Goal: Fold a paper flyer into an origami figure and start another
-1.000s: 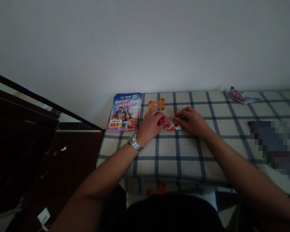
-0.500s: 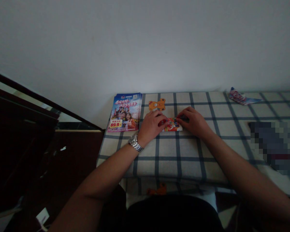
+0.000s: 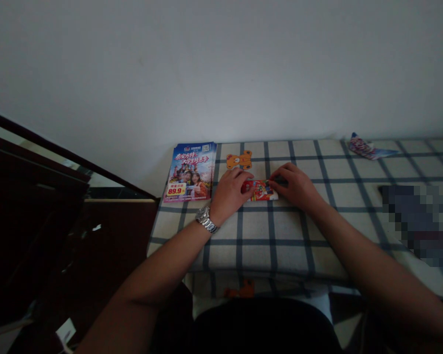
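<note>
A small folded flyer [image 3: 263, 191], red with colourful print, lies on the checked cloth between my hands. My left hand [image 3: 232, 191], with a silver watch at the wrist, has its thumb and curled fingers at the flyer's left end, covering part of it. At the upper right corner, my right hand [image 3: 293, 184] pinches the paper between thumb and index finger. The paper's underside is hidden. Just left of my left hand sits a stack of flyers [image 3: 190, 172], blue and pink, printed side up.
The checked tablecloth [image 3: 288, 255] bears a printed bear [image 3: 239, 160] beyond my left hand. A folded paper shape [image 3: 369, 148] lies at the back right, against the wall [image 3: 251, 73]. A blurred dark flat object [image 3: 417, 221] is at the right.
My left fingers have drawn back slightly to the left, so more of the flyer's red print shows. My right hand keeps its pinch at the corner.
</note>
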Demonstrator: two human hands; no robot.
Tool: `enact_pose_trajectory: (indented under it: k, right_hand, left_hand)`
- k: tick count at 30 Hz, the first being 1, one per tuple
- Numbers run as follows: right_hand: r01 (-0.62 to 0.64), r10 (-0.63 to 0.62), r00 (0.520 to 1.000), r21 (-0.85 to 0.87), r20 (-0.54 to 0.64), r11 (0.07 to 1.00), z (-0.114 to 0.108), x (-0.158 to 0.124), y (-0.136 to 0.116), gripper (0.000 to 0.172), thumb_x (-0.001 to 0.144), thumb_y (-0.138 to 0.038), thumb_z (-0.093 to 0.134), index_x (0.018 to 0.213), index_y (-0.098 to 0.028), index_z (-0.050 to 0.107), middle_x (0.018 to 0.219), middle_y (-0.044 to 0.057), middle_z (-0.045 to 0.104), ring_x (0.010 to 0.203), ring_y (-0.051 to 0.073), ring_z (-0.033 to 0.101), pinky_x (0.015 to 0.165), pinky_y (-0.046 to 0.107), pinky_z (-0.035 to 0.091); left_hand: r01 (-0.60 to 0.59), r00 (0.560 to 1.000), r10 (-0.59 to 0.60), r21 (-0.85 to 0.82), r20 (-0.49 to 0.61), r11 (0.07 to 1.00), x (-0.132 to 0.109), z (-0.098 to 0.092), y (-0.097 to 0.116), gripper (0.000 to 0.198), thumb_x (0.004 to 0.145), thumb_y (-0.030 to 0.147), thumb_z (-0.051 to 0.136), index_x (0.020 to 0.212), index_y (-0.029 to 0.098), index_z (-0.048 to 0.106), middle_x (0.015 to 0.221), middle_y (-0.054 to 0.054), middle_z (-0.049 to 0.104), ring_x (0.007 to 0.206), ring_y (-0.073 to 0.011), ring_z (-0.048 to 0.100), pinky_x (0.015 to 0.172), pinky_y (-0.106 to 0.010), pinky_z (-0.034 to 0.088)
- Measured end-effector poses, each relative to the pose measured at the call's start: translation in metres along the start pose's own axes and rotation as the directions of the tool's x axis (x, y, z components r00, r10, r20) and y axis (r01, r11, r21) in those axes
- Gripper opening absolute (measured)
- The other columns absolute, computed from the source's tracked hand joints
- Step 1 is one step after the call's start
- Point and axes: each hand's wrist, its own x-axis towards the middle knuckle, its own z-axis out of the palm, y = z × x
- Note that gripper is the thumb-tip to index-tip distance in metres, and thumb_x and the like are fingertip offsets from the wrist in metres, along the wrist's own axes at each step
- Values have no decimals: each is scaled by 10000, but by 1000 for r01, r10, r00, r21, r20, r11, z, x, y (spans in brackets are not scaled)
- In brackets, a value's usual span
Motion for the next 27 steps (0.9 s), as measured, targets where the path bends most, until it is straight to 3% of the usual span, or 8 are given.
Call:
enact_pose_trajectory:
  k: [27]
  right_hand:
    - [-19, 19, 1000, 17, 10, 1000, 1, 1, -1, 75, 939, -281, 726, 973, -214, 734, 1038, 84, 642, 916, 253, 676, 839, 412, 571]
  left_hand:
    - [27, 1000, -27, -32, 8, 999, 0, 1, -3, 207, 993, 307, 718, 1172, 218, 663, 1157, -68, 654, 1122, -254, 606, 1003, -411, 509]
